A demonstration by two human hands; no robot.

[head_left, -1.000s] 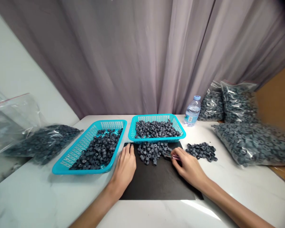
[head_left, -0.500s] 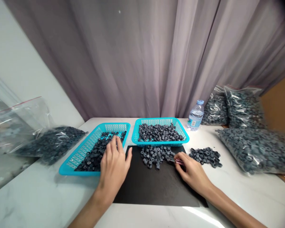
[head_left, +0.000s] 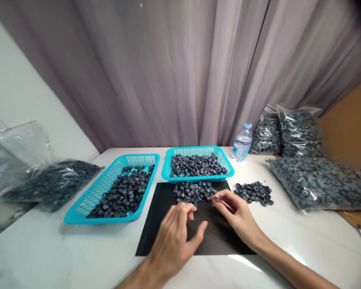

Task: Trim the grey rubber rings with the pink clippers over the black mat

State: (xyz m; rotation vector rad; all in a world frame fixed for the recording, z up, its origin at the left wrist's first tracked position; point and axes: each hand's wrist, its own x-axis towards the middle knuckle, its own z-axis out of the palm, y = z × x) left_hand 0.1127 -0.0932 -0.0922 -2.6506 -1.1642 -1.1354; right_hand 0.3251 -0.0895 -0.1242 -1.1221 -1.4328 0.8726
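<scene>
My left hand (head_left: 176, 235) hovers over the black mat (head_left: 156, 235), fingers curled and apart, fingertips just short of a pile of small dark grey rings (head_left: 192, 192) lying on the mat's far end. Nothing shows in that hand. My right hand (head_left: 239, 218) rests on the mat's right side, pinching thin tweezers (head_left: 221, 202) whose tips point left at the ring pile. A smaller heap of rings (head_left: 254, 192) lies on the white table to the right of the mat.
Two turquoise baskets hold more rings: one at the left (head_left: 87, 200), one behind the mat (head_left: 198, 176). A water bottle (head_left: 242, 142) stands behind them. Clear bags full of rings lie at the right (head_left: 315, 180) and left (head_left: 48, 180). A curtain hangs behind.
My left hand came back from over the left basket to the mat, near the ring pile. My right hand with the tweezers stayed close to the pile's right edge.
</scene>
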